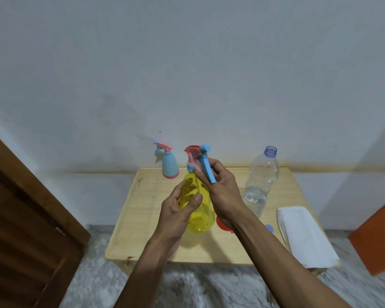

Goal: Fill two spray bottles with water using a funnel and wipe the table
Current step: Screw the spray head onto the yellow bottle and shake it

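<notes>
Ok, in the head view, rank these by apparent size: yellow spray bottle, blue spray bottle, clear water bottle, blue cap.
1. Clear water bottle and yellow spray bottle: look alike; the yellow one is held nearer the camera, so unranked.
2. Blue spray bottle.
3. Blue cap.

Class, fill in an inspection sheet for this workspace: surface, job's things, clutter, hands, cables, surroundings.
Surface: small wooden table.
Job's things: yellow spray bottle held; blue spray bottle at the back; uncapped water bottle, partly filled; red funnel, mostly hidden; white cloth at the right edge.
Clutter: blue cap.
Hands: left hand grips the yellow body; right hand holds its trigger head.
Cables: nothing seen.
Surroundings: pale wall, wooden door, orange object.
</notes>
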`<act>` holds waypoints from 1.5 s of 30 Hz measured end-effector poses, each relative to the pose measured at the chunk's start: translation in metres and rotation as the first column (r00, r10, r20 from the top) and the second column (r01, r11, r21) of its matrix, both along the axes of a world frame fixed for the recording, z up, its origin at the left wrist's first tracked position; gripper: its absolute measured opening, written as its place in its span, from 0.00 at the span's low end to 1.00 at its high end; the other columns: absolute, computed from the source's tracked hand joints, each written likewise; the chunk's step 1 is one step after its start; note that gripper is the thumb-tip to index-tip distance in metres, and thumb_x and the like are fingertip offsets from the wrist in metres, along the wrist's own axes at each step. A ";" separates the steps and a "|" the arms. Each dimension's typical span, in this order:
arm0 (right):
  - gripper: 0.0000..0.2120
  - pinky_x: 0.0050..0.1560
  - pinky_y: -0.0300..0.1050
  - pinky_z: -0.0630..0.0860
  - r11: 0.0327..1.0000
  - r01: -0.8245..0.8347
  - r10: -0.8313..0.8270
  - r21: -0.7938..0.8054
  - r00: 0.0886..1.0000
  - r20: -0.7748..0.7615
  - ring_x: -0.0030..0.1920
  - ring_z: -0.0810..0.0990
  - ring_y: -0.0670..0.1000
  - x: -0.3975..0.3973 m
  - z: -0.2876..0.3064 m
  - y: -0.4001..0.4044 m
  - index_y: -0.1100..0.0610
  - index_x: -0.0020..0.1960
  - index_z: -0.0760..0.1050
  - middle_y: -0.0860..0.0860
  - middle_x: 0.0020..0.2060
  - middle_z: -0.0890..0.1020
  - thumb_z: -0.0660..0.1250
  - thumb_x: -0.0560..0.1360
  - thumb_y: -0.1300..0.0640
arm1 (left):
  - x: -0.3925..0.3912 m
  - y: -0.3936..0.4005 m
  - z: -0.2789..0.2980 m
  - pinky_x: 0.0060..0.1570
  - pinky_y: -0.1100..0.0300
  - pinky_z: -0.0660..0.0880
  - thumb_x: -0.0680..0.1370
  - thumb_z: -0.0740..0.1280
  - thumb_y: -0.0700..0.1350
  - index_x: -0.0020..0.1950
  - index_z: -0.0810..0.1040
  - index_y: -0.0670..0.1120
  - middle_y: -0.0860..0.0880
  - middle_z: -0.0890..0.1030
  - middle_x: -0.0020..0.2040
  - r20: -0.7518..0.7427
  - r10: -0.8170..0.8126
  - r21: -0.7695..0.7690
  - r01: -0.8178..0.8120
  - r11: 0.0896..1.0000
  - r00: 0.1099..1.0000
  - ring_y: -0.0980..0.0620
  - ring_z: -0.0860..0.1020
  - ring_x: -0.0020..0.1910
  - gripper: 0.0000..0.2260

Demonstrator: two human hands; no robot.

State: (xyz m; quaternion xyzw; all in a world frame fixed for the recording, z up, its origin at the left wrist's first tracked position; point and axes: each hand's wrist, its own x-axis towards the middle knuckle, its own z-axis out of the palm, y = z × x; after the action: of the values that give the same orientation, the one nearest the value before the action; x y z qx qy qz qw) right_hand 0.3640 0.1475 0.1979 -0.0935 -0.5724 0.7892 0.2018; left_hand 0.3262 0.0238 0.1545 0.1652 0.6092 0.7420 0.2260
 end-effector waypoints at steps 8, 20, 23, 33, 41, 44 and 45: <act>0.17 0.61 0.51 0.80 0.999 -0.043 0.043 -0.017 0.999 -0.026 0.55 0.83 0.51 -0.004 0.001 0.009 0.56 0.61 0.81 0.54 0.52 0.85 0.76 0.74 0.57 | 0.003 0.001 0.003 0.53 0.57 0.79 0.73 0.73 0.46 0.64 0.78 0.51 0.50 0.85 0.58 -0.006 -0.013 0.018 0.013 1.000 1.000 0.51 0.83 0.58 0.20; 0.09 0.58 0.52 0.81 0.950 -0.012 0.002 0.311 0.999 0.033 0.51 0.86 0.53 -0.011 0.016 0.017 0.56 0.55 0.84 0.54 0.47 0.87 0.75 0.75 0.56 | -0.005 -0.005 -0.001 0.60 0.48 0.78 0.69 0.77 0.54 0.69 0.76 0.53 0.48 0.83 0.62 0.027 -0.051 -0.003 0.051 0.999 0.998 0.47 0.80 0.63 0.30; 0.10 0.57 0.55 0.81 0.931 0.026 -0.051 0.364 0.997 0.058 0.52 0.85 0.56 -0.015 0.017 0.016 0.56 0.53 0.83 0.56 0.45 0.87 0.77 0.73 0.55 | -0.006 -0.007 -0.003 0.63 0.45 0.77 0.70 0.76 0.53 0.69 0.77 0.52 0.46 0.83 0.63 0.042 -0.072 -0.004 0.072 0.997 0.997 0.45 0.80 0.64 0.27; 0.14 0.49 0.41 0.81 0.781 0.007 -0.076 0.625 0.994 0.084 0.44 0.85 0.38 -0.018 0.027 0.015 0.50 0.62 0.83 0.47 0.43 0.88 0.67 0.80 0.47 | -0.007 -0.006 -0.008 0.64 0.45 0.76 0.72 0.76 0.51 0.70 0.76 0.52 0.46 0.82 0.63 0.031 -0.086 -0.013 0.086 0.996 0.996 0.45 0.79 0.64 0.27; 0.15 0.43 0.39 0.78 0.732 0.094 -0.187 0.674 0.980 0.066 0.43 0.84 0.40 -0.019 0.023 0.012 0.48 0.63 0.83 0.42 0.37 0.85 0.67 0.79 0.44 | -0.008 -0.004 -0.011 0.66 0.48 0.74 0.70 0.77 0.53 0.71 0.75 0.52 0.49 0.82 0.65 0.029 -0.064 -0.011 0.064 0.998 0.998 0.49 0.79 0.66 0.30; 0.14 0.48 0.44 0.81 0.765 0.095 -0.178 0.636 0.982 0.067 0.45 0.85 0.43 -0.016 0.020 0.013 0.48 0.61 0.83 0.43 0.39 0.87 0.69 0.79 0.46 | -0.007 -0.006 -0.013 0.68 0.48 0.73 0.67 0.79 0.56 0.71 0.75 0.53 0.49 0.81 0.65 0.054 -0.095 -0.017 0.096 0.995 0.994 0.48 0.78 0.67 0.33; 0.13 0.49 0.45 0.82 0.783 0.098 -0.172 0.615 0.983 0.061 0.45 0.85 0.44 -0.015 0.018 0.013 0.47 0.60 0.84 0.44 0.40 0.87 0.70 0.78 0.47 | -0.007 -0.006 -0.015 0.69 0.46 0.72 0.67 0.79 0.57 0.71 0.75 0.52 0.49 0.81 0.66 0.059 -0.106 -0.018 0.107 0.994 0.993 0.48 0.77 0.67 0.34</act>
State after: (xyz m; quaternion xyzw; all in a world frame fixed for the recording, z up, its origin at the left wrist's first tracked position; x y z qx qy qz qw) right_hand 0.3488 0.1600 0.2162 -0.1091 -0.7982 0.5397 0.2443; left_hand 0.3197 0.0176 0.1397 0.1733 0.6004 0.7271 0.2845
